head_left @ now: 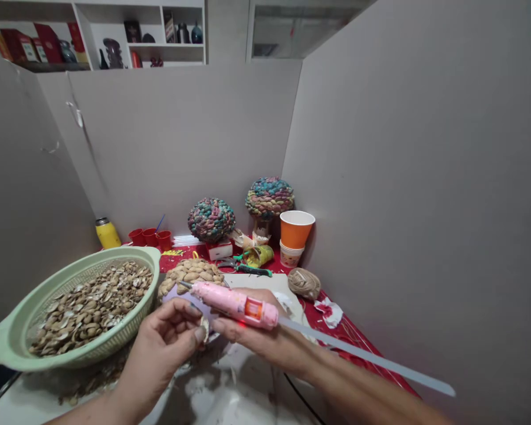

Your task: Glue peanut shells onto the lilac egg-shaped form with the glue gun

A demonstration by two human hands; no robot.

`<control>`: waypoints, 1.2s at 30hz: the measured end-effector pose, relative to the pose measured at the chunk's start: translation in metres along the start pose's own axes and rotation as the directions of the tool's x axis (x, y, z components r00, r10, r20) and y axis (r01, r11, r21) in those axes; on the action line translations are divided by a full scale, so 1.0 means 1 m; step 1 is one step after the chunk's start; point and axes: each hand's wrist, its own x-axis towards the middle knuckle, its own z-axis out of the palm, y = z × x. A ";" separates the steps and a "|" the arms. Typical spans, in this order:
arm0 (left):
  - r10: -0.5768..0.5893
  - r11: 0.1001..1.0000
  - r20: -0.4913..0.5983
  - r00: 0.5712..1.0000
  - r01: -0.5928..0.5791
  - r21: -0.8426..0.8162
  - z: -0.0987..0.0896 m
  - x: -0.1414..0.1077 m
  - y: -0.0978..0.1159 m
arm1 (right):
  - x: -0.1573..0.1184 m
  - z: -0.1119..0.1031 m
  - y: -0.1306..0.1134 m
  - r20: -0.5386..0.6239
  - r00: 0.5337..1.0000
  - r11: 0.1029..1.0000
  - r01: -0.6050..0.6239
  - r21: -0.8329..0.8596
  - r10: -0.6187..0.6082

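My left hand pinches a small pale nutshell between thumb and fingers. In my right hand lies a pink hot glue gun, its metal tip pointing left and a long glue stick trailing from its back. A red light glows under the gun. Just behind both hands sits a lilac ball with its top covered in tan nutshells; the hands and the gun hide much of it. The right fingertips come close to the shell.
A green colander full of shells stands on the left. Behind are two coloured shell-covered balls, pliers, red cups, an orange paper cup and a twine ball. Grey walls enclose the table.
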 end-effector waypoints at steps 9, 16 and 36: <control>-0.068 0.988 0.110 0.992 0.081 -0.128 0.003 -0.006 -0.009 | -0.003 0.008 0.005 -0.005 1.000 0.999 0.018 0.050 -0.018; -0.188 0.856 0.266 0.945 0.290 -0.428 0.009 -0.004 -0.011 | -0.003 0.010 0.007 0.006 1.000 0.997 -0.023 0.069 0.022; -0.184 0.802 0.353 0.917 0.348 -0.485 -0.001 0.001 -0.002 | -0.005 0.001 0.008 0.003 0.998 0.997 0.064 -0.031 -0.064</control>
